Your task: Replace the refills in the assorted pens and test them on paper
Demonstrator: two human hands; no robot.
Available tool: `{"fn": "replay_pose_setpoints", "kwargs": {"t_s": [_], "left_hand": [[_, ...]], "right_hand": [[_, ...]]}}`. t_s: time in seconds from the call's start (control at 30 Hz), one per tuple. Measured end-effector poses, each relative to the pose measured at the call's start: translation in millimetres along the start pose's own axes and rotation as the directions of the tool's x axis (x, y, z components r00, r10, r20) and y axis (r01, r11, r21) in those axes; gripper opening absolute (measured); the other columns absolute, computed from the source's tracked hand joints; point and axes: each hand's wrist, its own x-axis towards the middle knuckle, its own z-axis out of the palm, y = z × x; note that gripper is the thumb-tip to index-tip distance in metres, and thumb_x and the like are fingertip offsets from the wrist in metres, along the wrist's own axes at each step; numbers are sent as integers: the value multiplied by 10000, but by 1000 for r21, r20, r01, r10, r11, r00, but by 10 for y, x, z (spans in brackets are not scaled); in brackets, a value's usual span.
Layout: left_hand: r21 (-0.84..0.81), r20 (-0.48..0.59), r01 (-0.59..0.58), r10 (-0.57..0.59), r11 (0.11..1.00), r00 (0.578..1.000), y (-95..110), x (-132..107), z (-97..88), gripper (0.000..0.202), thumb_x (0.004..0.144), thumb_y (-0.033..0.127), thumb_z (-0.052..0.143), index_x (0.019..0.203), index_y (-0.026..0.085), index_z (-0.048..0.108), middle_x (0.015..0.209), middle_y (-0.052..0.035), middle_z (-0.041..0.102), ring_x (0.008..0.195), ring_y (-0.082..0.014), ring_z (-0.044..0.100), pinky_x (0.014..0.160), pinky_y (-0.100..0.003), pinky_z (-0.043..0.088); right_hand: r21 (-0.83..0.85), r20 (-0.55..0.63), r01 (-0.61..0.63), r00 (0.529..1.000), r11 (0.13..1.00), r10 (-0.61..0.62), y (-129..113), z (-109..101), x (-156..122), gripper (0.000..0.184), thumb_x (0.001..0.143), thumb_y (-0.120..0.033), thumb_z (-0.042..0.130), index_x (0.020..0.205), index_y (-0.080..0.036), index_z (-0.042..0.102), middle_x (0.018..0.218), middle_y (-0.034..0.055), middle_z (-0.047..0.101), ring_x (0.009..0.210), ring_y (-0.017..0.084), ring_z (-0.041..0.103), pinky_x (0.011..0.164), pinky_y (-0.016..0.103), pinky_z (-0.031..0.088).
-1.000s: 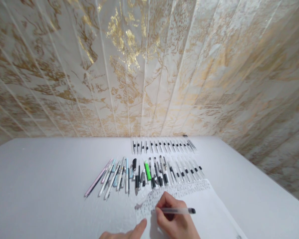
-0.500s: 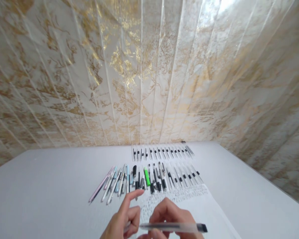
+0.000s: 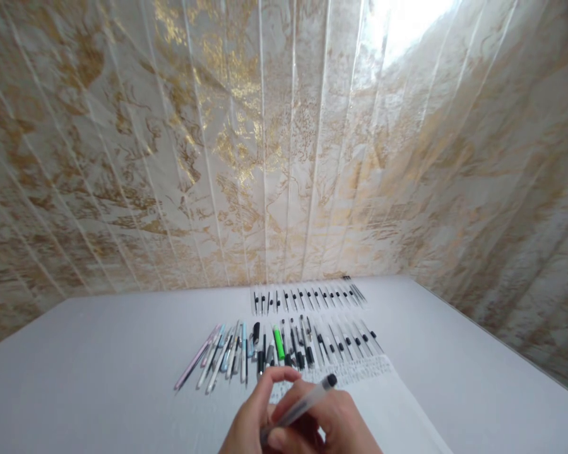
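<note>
My right hand (image 3: 329, 419) is closed around a clear-barrelled pen (image 3: 307, 403) with a black end, tilted up to the right. The pen's lower end runs in against my left hand (image 3: 250, 419), which is close beside the right. The left index finger arches over, with the other fingers curled in; what they hold is hidden. Beneath both hands lies a sheet of paper (image 3: 402, 410) with rows of handwriting. Just beyond them is a row of assorted pens, with a bright green highlighter-like pen (image 3: 279, 343) among them.
At the back of the white table (image 3: 123, 353) lies a row of clear pen parts with black pieces (image 3: 293, 299). More clear pens with black grips (image 3: 357, 340) lie to the right, pale pens (image 3: 218, 359) to the left. A gold-patterned curtain (image 3: 218, 157) hangs behind.
The hands have come together. The pen has swung from nearly level to slanting up rightward, its lower end now at my left hand. The view has tilted slightly up.
</note>
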Motion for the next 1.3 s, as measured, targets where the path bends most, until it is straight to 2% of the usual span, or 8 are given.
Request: {"fn": "replay_pose_setpoints", "kwargs": {"t_s": [0.17, 0.27, 0.37, 0.47, 0.57, 0.67, 0.93, 1.3], "left_hand": [[-69, -57, -34, 31, 997, 998, 79, 291, 146, 306, 804, 509, 651, 860, 220, 569, 591, 52, 478, 554, -115, 525, 525, -206, 423], [67, -103, -73, 80, 995, 992, 147, 453, 181, 342, 854, 520, 543, 1043, 235, 538, 691, 44, 491, 589, -116, 504, 572, -230, 435], [399, -106, -118, 173, 909, 979, 292, 607, 17, 748, 634, 252, 757, 1292, 256, 404, 895, 21, 564, 725, -137, 524, 693, -256, 432], [785, -104, -89, 272, 613, 957, 472, 797, -369, 506, 710, 288, 618, 1196, 204, 501, 1045, -41, 575, 842, -171, 545, 739, -281, 450], [856, -162, -40, 342, 515, 926, 585, 1034, -839, 425, 754, 351, 521, 1138, 170, 525, 1011, -52, 564, 797, -186, 543, 726, -316, 466], [902, -223, 48, 368, 430, 903, 598, 1272, -1233, 384, 757, 312, 533, 1101, 142, 537, 962, -44, 563, 736, -181, 544, 762, -357, 484], [938, -337, 289, 304, 192, 891, 497, 1632, -1625, 216, 905, 248, 616, 1100, 156, 598, 1149, -61, 620, 1016, -221, 612, 884, -437, 505], [907, -405, 421, 234, -19, 884, 519, 1820, -1241, 313, 923, 332, 598, 1190, 171, 577, 1226, -82, 606, 1045, -236, 620, 886, -457, 522]], "right_hand": [[-273, -98, 274, 946, 922, -310, -119, -39, 149, 102, 761, -189, 593, 659, -199, 589, 664, 0, 575, 596, 129, 493, 562, 223, 398], [-342, -62, 305, 937, 889, -345, -100, -239, 281, 143, 852, -258, 519, 730, -207, 571, 712, 18, 605, 661, 154, 554, 615, 235, 438], [-503, -190, -16, 977, 864, -92, 110, -756, 474, 248, 970, -333, 365, 850, -214, 547, 749, 12, 655, 681, 150, 614, 640, 229, 457], [-649, -413, -377, 904, 660, 111, 524, -1488, 665, 311, 1004, -339, 318, 875, -202, 565, 623, -6, 627, 644, 167, 620, 658, 259, 452], [-666, -538, -569, 814, 482, 217, 994, -2116, 798, 253, 992, -278, 417, 888, -162, 616, 699, 32, 656, 665, 178, 620, 680, 315, 471], [-667, -605, -670, 742, 325, 287, 1357, -2428, 917, 221, 970, -340, 528, 1005, -150, 635, 942, 44, 676, 806, 174, 649, 757, 367, 527], [-723, -594, -660, 744, 204, 306, 1705, -2423, 1167, 264, 958, -353, 557, 1138, -168, 614, 1120, 71, 652, 943, 205, 650, 828, 417, 541], [-642, -663, -655, 735, 398, 142, 1604, -2317, 877, 313, 995, -288, 440, 1251, -142, 546, 1181, 126, 644, 985, 226, 647, 845, 398, 508]]}}
